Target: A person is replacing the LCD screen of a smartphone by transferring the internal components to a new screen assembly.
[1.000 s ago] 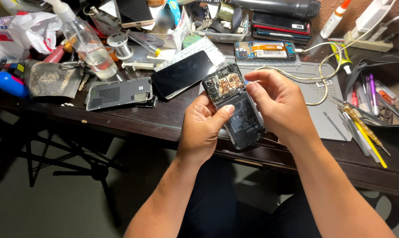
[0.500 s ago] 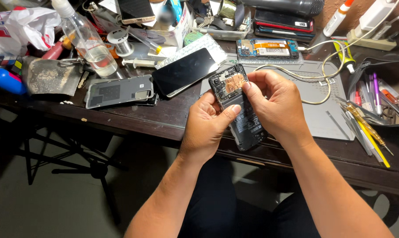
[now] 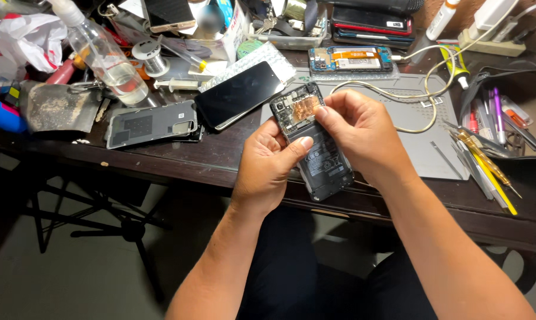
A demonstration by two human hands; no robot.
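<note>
Head view, both hands (image 3: pixel 315 148) gripping opened phone (image 3: pixel 312 139), cluttered dark wooden workbench (image 3: pixel 179 160), grey floor (image 3: pixel 55 278) below.

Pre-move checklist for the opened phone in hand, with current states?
1. Opened phone held by both hands: ok.
2. Left hand supports the body, thumb on the battery: ok.
3. Right hand fingertips at the copper-coloured patch: ok.
4. Phone held over the table edge, not resting on it: not ok.
5. Back cover lies apart on the table: ok.
6. Screws all removed: cannot tell.
</note>
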